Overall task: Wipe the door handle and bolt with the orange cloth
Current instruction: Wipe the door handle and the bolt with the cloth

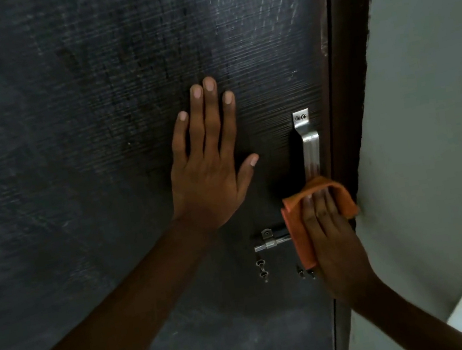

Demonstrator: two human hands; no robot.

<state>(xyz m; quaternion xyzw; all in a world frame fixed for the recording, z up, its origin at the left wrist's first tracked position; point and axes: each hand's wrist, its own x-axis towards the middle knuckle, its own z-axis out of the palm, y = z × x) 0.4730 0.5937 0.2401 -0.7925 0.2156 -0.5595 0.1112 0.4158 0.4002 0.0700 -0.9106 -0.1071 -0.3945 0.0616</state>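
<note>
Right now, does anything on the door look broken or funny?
Nothing looks broken. The door handle stands straight with both top screws in. The door shows pale smeary streaks, and the frame has a worn patch near the top. The orange cloth hides the handle's lower end and part of the bolt.

- The door handle's (308,144) upper length stood uncovered, with bare door (67,140) to its left.
- The left hand (208,172) lay flat, blocking that side's approach.
- The orange cloth (298,224) under the right hand (334,243) covered the handle's foot and the bolt's (267,243) right end.
- The door frame (347,96) crowded the handle's right.
</note>
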